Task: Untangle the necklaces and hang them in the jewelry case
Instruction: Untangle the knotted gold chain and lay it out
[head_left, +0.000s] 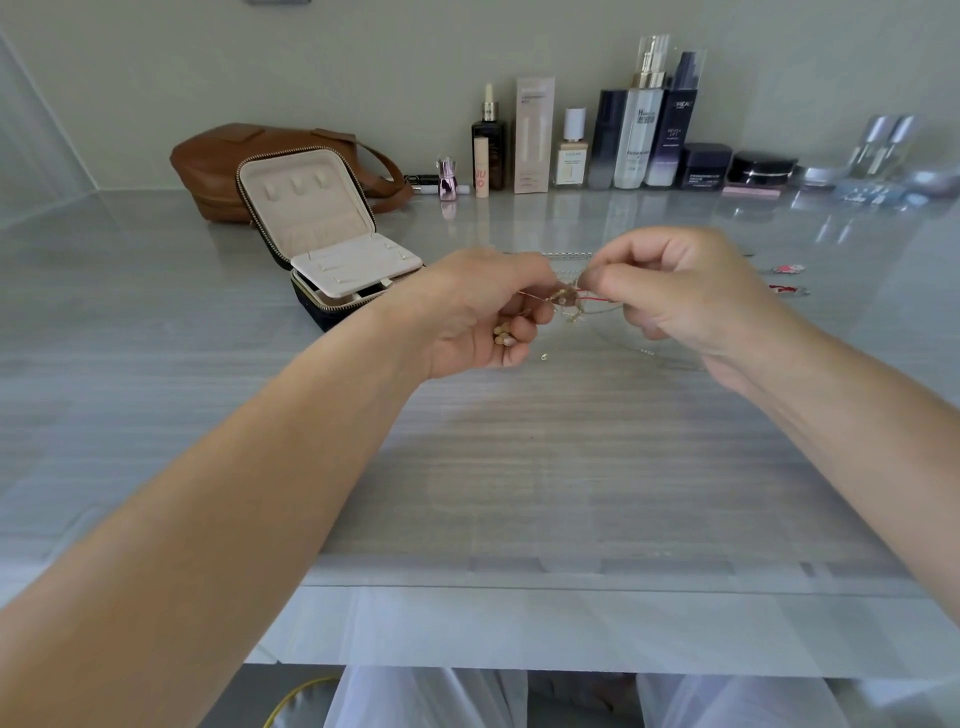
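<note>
Glossy grey counter (519, 467), fine knotted necklaces (569, 299)

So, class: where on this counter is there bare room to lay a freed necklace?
Free: the wide strip between the hands and the near edge, and left of the jewelry case. Crowded: the bottles along the back wall and the chains at right.

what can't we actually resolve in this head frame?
- Knot of necklaces, head view: how many chains, and how they cross, is too fine; both hands' fingers cover the ends.
- Left hand and right hand: fingertip contact hidden by curled fingers.
- Jewelry case: lower compartments hidden under its insert tray.
- Red items far right: blurred, unidentifiable.
</note>
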